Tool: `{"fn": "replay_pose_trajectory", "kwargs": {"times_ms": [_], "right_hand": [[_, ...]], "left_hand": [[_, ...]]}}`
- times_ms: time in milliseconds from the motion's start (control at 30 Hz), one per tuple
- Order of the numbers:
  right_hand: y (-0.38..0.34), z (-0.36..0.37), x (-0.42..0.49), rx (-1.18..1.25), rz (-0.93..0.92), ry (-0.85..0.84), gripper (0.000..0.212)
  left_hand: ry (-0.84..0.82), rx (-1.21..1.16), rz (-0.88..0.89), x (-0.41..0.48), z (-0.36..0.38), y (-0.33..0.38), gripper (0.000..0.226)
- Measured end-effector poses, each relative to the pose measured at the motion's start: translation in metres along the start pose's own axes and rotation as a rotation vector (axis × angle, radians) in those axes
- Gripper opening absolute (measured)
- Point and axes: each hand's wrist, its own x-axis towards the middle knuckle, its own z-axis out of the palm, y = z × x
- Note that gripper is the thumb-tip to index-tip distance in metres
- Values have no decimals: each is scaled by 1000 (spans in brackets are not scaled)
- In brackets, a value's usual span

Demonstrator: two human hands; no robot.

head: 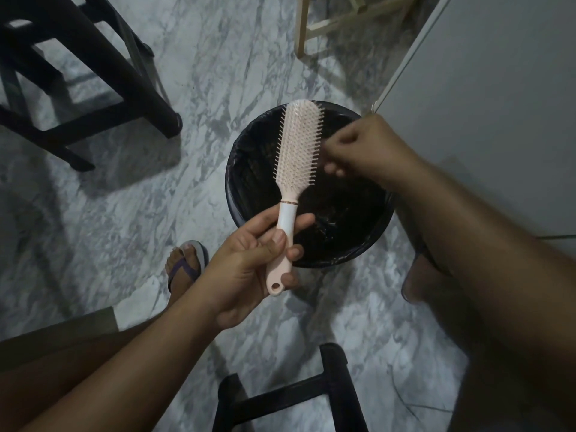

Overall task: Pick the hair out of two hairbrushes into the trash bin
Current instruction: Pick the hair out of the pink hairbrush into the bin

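Observation:
A pale pink hairbrush (pixel 297 151) with a white band on its handle is held upright over a round trash bin (pixel 246 169) lined with a black bag. My left hand (pixel 252 263) grips the brush handle from below. My right hand (pixel 358 148) hovers beside the bristles on the brush's right side, over the bin, with its fingers curled and fingertips pinched together. Whether hair sits between those fingertips is too fine to tell. Only one hairbrush is in view.
The bin stands on a grey marble floor (pixel 124 213). A dark stool (pixel 93 88) is at upper left, another dark stool frame (pixel 311 397) at the bottom, pale wooden legs (pixel 327 26) at the top, and a white panel (pixel 483 104) on the right. A sandalled foot (pixel 184 263) rests left of the bin.

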Motion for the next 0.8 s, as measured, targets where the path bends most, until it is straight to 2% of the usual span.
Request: {"fn": "replay_pose_trajectory", "kwargs": {"times_ms": [67,100,133,167,200,267,333,367,400,467,533,667,800], "right_hand": [[16,-4,-1,-419,13,-79,14],[23,-4,1,-551,49,-111,12],[27,-2,2,-579,92,-120,7],[28,2,2,-509,118,-100,5],[26,5,4,-357,123,-51,16],[12,6,6,138,103,-15,30],[-6,1,4,641,87,-93,32],[-11,-3,2,776,86,-145,34],[-13,-5,0,801,79,-202,36],[-11,-4,-5,674,47,-291,42],[-7,0,-7,584,25,-300,46],[-14,0,-10,447,15,-100,34],[-15,2,-14,137,-51,73,40]], "left_hand": [[23,-16,20,1,1,3,43],[31,-18,26,1,1,5,43],[37,-16,28,2,1,5,43],[43,-8,26,2,1,6,44],[50,1,19,2,1,5,44],[54,8,5,2,-1,3,44],[51,8,-7,2,-2,1,44],[53,9,-12,2,-2,0,44],[56,9,-16,2,-1,0,44],[65,4,-23,3,0,0,44],[69,0,-27,3,1,-1,45],[62,3,-41,4,1,-2,43],[75,9,-58,4,2,-4,43]]}}
